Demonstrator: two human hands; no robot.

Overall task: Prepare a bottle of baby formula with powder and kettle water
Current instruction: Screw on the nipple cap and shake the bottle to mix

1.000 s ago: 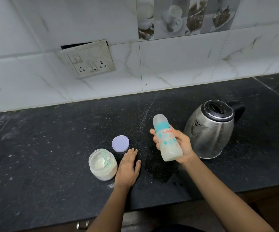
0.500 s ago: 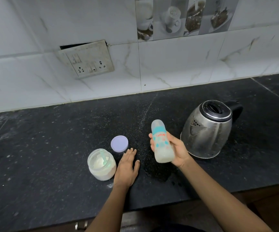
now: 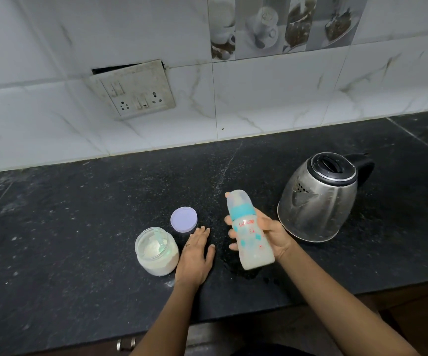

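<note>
1. Milky liquid inside capped baby bottle (image 3: 250,233), gripped around its middle by right hand (image 3: 272,233), raised off black table (image 3: 79,227), tilted, just left of steel kettle (image 3: 318,199).
2. Likely the mixing step: powder and water apparently in, shaking underway. Next call: firm grip, cap kept tight.
3. Left hand (image 3: 196,253) flat on table, palm down, fingers together, clasping nothing, just right of open powder jar (image 3: 156,250); lilac lid (image 3: 184,219) just beyond its fingertips.
</note>
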